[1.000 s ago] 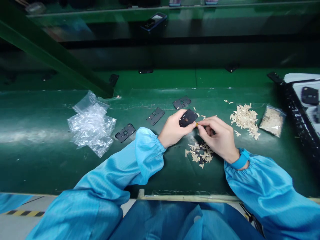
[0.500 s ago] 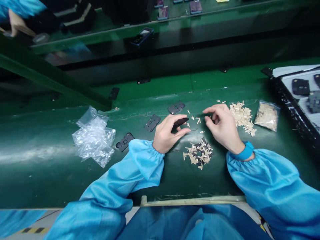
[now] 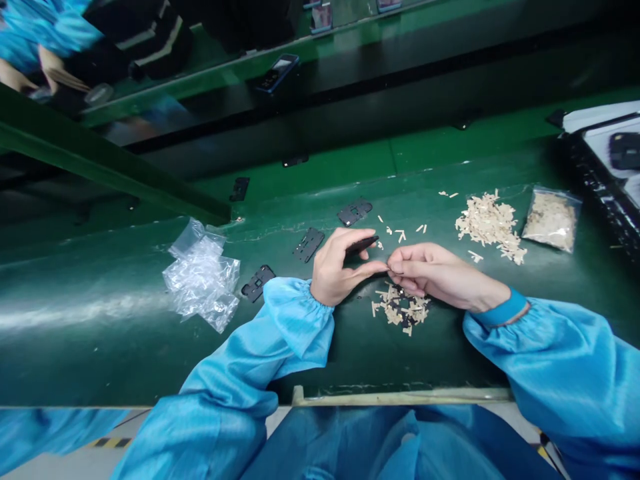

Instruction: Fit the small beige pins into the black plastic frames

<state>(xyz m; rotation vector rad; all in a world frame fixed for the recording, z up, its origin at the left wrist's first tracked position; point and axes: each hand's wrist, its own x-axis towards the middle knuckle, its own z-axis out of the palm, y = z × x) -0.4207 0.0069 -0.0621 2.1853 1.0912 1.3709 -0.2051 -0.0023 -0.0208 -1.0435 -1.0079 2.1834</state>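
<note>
My left hand [image 3: 340, 267] grips a thin black plastic phone part [image 3: 363, 245], tilted, between thumb and fingers. The thumb of that hand reaches right, where the pinched fingertips of my right hand [image 3: 430, 270] meet it. Whatever lies in that pinch is too small to make out. Just below both hands is a mixed pile of small beige and black pieces [image 3: 405, 310]. A few loose beige strips [image 3: 401, 235] lie beyond my fingertips. To the right of my right hand spreads a larger heap of beige pieces [image 3: 487, 223].
Clear plastic bags [image 3: 203, 277] are heaped at left. Black phone parts [image 3: 309, 245] lie between them and my left hand. A filled zip bag [image 3: 551, 219] and a black-edged tray [image 3: 607, 177] stand at right. A green post [image 3: 115, 157] slants in; a co-worker's hands [image 3: 55, 70] show beyond.
My right hand has moved left and its fingers have closed, now meeting my left thumb. My left hand still holds the black part. The view has shifted slightly.
</note>
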